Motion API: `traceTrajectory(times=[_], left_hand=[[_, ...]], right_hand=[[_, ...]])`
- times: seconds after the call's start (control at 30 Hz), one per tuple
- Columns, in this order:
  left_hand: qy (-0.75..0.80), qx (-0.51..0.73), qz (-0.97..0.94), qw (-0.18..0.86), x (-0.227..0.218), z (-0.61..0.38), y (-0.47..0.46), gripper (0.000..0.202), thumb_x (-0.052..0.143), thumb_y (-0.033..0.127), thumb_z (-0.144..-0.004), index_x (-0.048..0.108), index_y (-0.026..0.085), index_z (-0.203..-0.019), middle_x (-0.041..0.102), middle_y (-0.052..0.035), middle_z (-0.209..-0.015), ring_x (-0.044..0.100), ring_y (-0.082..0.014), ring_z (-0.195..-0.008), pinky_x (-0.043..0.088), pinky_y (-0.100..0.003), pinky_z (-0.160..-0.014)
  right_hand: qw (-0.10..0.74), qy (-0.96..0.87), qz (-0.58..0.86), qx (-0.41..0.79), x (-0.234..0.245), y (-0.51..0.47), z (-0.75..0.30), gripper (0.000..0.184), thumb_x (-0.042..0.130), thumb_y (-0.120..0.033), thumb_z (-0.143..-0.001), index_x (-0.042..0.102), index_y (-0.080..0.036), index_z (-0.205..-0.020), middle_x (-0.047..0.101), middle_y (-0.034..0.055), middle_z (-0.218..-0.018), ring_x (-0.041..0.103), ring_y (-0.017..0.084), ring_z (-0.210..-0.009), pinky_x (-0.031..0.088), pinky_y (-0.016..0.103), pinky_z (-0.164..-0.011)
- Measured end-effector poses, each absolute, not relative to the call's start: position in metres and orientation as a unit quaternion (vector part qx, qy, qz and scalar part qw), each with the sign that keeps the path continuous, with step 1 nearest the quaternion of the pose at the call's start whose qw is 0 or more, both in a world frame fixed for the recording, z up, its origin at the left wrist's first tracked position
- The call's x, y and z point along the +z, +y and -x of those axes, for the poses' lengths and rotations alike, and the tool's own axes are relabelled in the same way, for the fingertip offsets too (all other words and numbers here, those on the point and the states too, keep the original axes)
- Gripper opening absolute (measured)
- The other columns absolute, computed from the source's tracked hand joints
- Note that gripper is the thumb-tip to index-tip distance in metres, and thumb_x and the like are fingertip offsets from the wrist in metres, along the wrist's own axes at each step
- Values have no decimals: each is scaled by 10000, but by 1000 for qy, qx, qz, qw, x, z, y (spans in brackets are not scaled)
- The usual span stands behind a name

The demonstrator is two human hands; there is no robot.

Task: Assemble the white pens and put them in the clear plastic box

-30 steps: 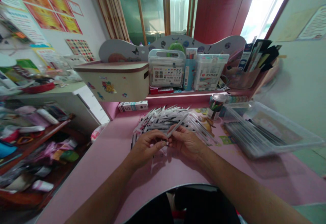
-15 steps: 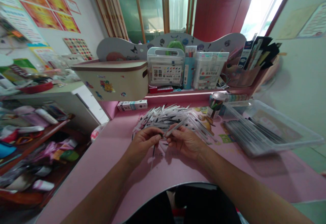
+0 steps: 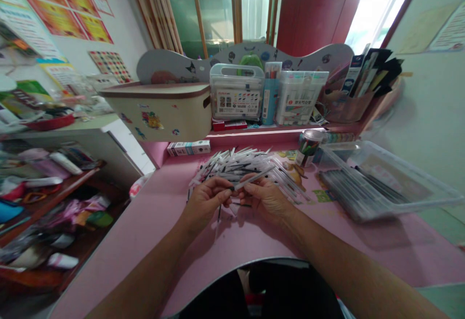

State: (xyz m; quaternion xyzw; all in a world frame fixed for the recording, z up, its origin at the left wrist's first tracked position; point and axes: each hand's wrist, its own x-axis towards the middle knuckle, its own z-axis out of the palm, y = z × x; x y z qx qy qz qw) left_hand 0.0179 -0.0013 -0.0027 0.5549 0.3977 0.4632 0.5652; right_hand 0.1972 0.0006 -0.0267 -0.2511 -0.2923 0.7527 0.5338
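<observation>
My left hand [image 3: 208,200] pinches a small black pen part [image 3: 231,189] between thumb and forefinger. Its exact kind is too small to make out. In my right hand [image 3: 267,200] is a slim translucent pen barrel [image 3: 258,176], slanting up to the right, its lower end close to the black part. Whether the two pieces touch, I cannot tell. Right behind my fingers spreads a loose pile of whitish pen barrels [image 3: 240,159] with black pieces among them. A thin dark rod [image 3: 219,213] lies below my left fingers.
To the right, a clear plastic bin [image 3: 428,198] holds rows of dark pens. A clear jar [image 3: 308,148] stands behind it on the pink desk [image 3: 152,241]. Along the raised shelf are a lidded beige box [image 3: 181,115], marker cases [image 3: 238,106] and a pen holder [image 3: 345,103].
The pen barrel in my right hand now tilts lower and farther to the right. Both hands stay close together in nearly the same place.
</observation>
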Motion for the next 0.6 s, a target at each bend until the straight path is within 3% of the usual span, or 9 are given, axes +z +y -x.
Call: traceTrajectory(times=[0.2,0.37,0.6], left_hand=[[421,435,-585,540,-5,-19,-2,226,767,303,-728,654,149,-849,749,-48,-749,594,-108,-574,478,-232,-561],[429,439,-583,532,-5,-18,-2,229,758,317,-736,661,149,-858,740,-41,-706,579,-110,-543,473,-237,-541],[423,421,-620,509,-8,-15,0,219,723,342,-774,683,153,-878,748,-57,-718,597,-123,-550,466,-239,-520]], right_hand=[[528,-315,259,745,-23,-2,-198,283,854,-248,-671,663,-187,-871,712,-5,-719,653,121,-624,534,250,-600],[538,-334,257,730,-20,-1,-197,328,884,-276,-615,671,-179,-844,709,-4,-688,668,127,-619,538,257,-616],[534,-368,259,716,-27,2,-198,316,873,-299,-639,682,-185,-864,713,-9,-660,663,123,-581,540,272,-633]])
